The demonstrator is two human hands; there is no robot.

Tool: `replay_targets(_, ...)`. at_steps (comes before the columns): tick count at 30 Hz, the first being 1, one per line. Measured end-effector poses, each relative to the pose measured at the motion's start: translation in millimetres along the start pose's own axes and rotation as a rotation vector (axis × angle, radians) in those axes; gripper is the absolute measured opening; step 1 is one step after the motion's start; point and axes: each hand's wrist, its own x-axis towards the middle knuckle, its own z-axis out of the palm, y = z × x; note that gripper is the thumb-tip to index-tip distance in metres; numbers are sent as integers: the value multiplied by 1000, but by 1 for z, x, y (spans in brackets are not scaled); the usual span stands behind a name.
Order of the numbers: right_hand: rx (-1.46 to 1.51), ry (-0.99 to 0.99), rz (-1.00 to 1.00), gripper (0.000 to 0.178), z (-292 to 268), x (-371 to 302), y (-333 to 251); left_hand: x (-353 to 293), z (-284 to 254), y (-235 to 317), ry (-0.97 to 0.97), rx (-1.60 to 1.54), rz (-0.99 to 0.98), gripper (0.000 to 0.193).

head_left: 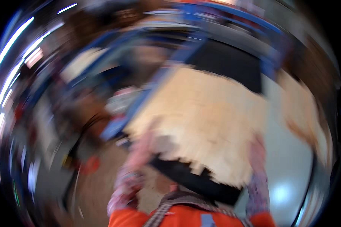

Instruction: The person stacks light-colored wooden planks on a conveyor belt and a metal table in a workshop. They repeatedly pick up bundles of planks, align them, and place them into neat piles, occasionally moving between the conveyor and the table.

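Note:
A broad pale wood sheet [204,109], perhaps veneer made of many strips, lies in front of me with ragged, stepped near and far edges. It rests over a black surface [231,62] that shows beyond its far edge and again below its near edge. My left hand [147,139] is at the sheet's near left part, pointing forward. At its right edge is my right hand [257,149]. Motion smears the fingers of both hands, so whether they grip the sheet or only touch it is unclear.
A blue frame [147,90] runs along the sheet's left side. A pale grey-green table [288,159] adjoins it on the right, with more light wood pieces [299,106] at its far end. An orange-red object [90,165] and dark cables [81,138] lie blurred at the left.

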Motion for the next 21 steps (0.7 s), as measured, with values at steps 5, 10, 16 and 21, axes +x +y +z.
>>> replay_targets(5,-505,-65,-189,55,30,62,90,-28,-22,2,-12,199,208,79)
replay_targets(10,-1023,-145,-283,58,48,80,117,-16,-69,16,278,602,350,81)
replay_targets(16,-450,-39,19,58,33,39,65,68,-154,24,626,1239,331,82)
replay_targets(21,213,207,333,62,14,1,38,64,-194,17,540,1351,113,78)
